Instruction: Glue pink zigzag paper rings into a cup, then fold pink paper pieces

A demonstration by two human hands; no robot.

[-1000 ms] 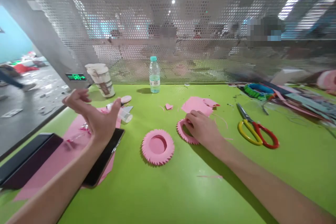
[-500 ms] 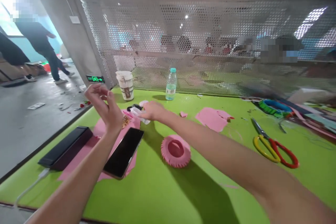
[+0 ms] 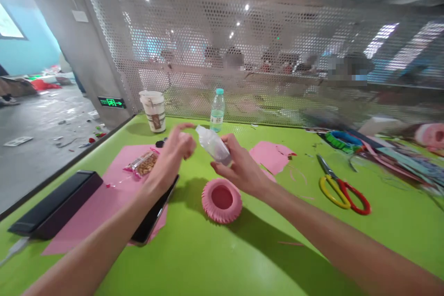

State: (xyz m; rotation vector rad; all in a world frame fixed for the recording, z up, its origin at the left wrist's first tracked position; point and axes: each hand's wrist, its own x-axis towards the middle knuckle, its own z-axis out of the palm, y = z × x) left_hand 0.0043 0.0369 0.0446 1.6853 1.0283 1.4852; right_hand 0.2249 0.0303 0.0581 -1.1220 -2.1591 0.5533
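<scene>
Lit green exit sign (image 3: 111,102) low on the concrete pillar (image 3: 95,55): pictogram plus arrow pointing right, the only marking you can make out. Paper cup (image 3: 154,118) has a brown label, water bottle (image 3: 217,114) a wrap label, snack packet (image 3: 143,163) a printed front; all too small or blurred for you to read. Plastic bottle (image 3: 213,144) in your right hand (image 3: 241,169): no legible print.

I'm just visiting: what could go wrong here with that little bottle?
The small plastic bottle, tilted in the right hand, could slip and land on the pink frilled ring just below it. The left hand is close above a phone, which a careless move might knock.
</scene>
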